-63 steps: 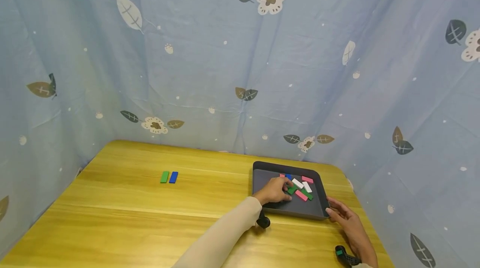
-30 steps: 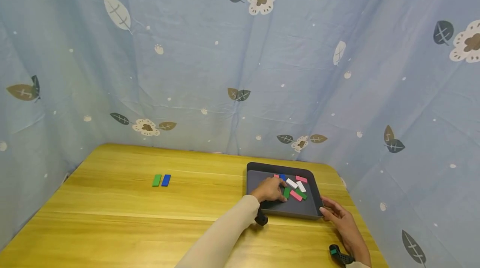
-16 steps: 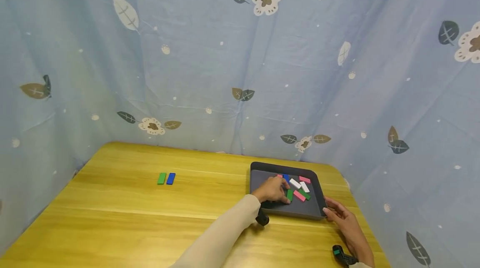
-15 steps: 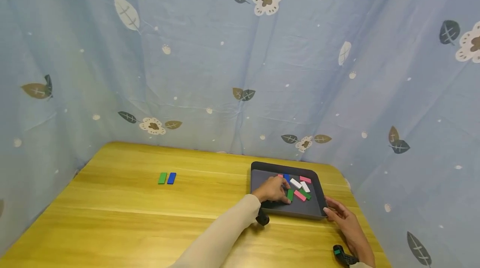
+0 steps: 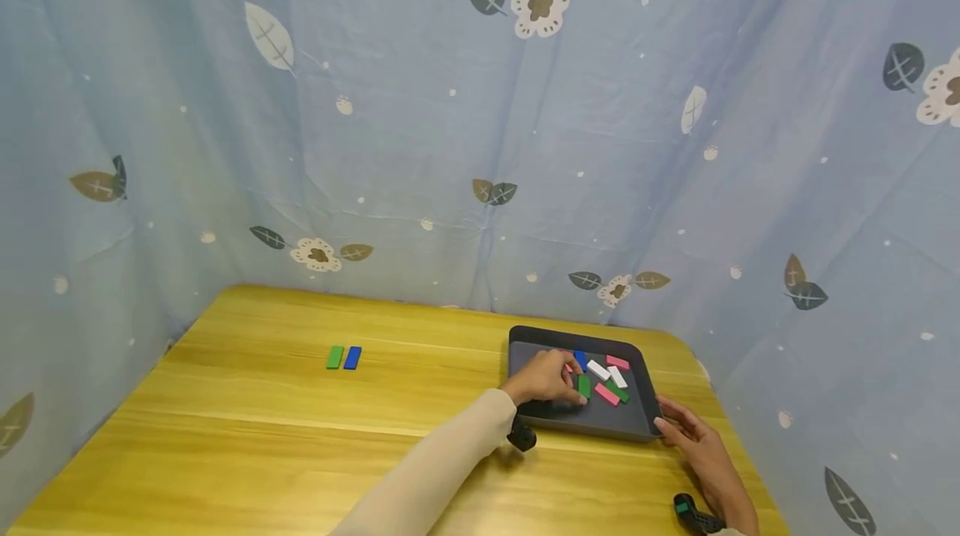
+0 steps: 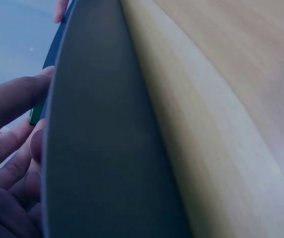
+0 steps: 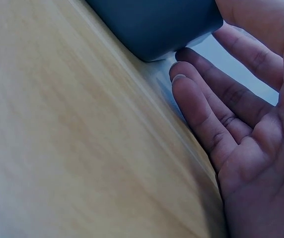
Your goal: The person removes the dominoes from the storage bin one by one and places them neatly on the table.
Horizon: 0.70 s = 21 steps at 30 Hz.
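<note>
A dark grey tray (image 5: 551, 418) stands on the right of the table, holding several small flat rectangular blocks. My left hand (image 5: 546, 378) reaches in over its near left side and pinches a green block (image 5: 583, 387) between thumb and fingers. In the left wrist view the tray wall (image 6: 102, 124) hides much of this hand; a green edge (image 6: 36, 114) shows between the fingertips. My right hand (image 5: 697, 440) rests at the near right corner of the tray, thumb and forefinger touching its outside. The right wrist view shows its other fingers (image 7: 196, 99) loosely extended beside the tray.
White blocks (image 5: 598, 369), pink blocks (image 5: 607, 394), a blue block (image 5: 581, 361) and another green block (image 5: 618, 391) lie in the tray. On the left of the wooden table (image 5: 300, 436), a green block (image 5: 334, 358) and a blue block (image 5: 352, 358) lie side by side. A curtain (image 5: 420, 144) surrounds the table.
The green block at my left fingertips has turned from slanted to nearly lengthwise, and my thumb and fingers have come up along it. My right hand stays at the tray's corner.
</note>
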Available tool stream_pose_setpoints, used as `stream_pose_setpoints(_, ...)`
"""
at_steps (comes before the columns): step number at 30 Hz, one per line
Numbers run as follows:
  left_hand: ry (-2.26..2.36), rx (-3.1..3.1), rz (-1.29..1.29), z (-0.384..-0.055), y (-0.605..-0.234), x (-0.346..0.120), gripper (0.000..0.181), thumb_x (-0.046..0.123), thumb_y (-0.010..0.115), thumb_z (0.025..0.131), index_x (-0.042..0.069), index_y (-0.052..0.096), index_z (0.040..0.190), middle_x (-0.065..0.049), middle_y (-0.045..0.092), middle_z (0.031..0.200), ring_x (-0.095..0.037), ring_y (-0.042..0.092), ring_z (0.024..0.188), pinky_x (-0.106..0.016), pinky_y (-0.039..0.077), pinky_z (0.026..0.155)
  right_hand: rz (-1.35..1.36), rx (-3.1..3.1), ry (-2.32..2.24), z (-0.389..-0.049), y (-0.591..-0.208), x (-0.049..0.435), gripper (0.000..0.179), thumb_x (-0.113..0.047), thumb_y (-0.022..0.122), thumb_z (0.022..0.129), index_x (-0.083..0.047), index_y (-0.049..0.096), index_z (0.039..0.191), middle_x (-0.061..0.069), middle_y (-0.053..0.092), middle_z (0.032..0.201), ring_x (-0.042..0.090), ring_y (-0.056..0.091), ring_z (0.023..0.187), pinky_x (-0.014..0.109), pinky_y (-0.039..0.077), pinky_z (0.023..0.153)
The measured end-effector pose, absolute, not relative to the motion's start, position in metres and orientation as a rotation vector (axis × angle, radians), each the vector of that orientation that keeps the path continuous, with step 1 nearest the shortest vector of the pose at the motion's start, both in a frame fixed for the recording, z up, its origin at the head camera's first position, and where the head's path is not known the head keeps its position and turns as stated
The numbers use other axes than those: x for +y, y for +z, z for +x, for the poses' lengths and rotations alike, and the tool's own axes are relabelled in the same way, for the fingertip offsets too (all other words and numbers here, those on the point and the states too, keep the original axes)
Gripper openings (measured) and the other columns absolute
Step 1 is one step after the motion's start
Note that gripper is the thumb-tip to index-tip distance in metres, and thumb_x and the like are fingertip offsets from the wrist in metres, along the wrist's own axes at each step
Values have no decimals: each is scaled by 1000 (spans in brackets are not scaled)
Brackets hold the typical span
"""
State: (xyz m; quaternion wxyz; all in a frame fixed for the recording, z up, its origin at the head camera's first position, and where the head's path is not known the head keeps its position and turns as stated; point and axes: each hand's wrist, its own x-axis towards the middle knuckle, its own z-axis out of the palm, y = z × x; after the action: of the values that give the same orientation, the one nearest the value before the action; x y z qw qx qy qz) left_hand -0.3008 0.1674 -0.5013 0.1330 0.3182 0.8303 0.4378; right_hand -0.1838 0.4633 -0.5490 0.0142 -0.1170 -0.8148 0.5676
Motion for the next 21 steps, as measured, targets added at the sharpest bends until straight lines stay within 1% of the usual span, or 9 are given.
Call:
stream_pose_setpoints(4,1261,2415,958,-300,-493,161,42,18,90,82,7,71,117,5,65,76,-8,60,60,-22,50,59,-357,-2549,1765,-184,-549,464,74,-48,67,99,-12,41,158,20,42,155,-3,60,103,29,55,86)
stream_pose_setpoints(6,1260,2413,982,-300,-489,157,42,17,90,82,6,70,118,4,65,76,-10,62,61,-22,50,59,-350,-2554,1764,-183,-548,464,74,-48,66,99,-12,40,158,21,41,155,-4,59,103,29,55,87)
stream_pose_setpoints(10,1281,2387,1026,-300,-484,149,43,16,88,84,4,69,121,1,67,77,-22,68,63,-22,51,57,-343,-2562,1763,-182,-547,464,74,-47,66,100,-11,39,159,21,41,155,-5,59,102,28,55,87)
stream_pose_setpoints(13,1307,2373,1038,-302,-481,142,45,16,88,85,3,68,124,1,67,78,-26,69,64,-22,52,57,-340,-2566,1762,-182,-545,463,75,-47,65,100,-11,38,159,21,41,154,-4,59,102,28,54,87)
stream_pose_setpoints(17,1310,2382,1038,-303,-480,132,46,18,86,86,5,68,127,4,65,80,-26,68,64,-23,52,57,-332,-2572,1757,-181,-544,463,73,-47,65,100,-11,39,159,22,42,154,-3,59,103,29,55,88)
stream_pose_setpoints(21,1304,2402,1033,-304,-482,120,44,21,86,87,8,68,125,5,64,81,-24,68,64,-23,52,59,-381,-2583,1758,-180,-545,462,76,-49,66,99,-12,38,159,22,40,155,-5,60,101,30,55,87)
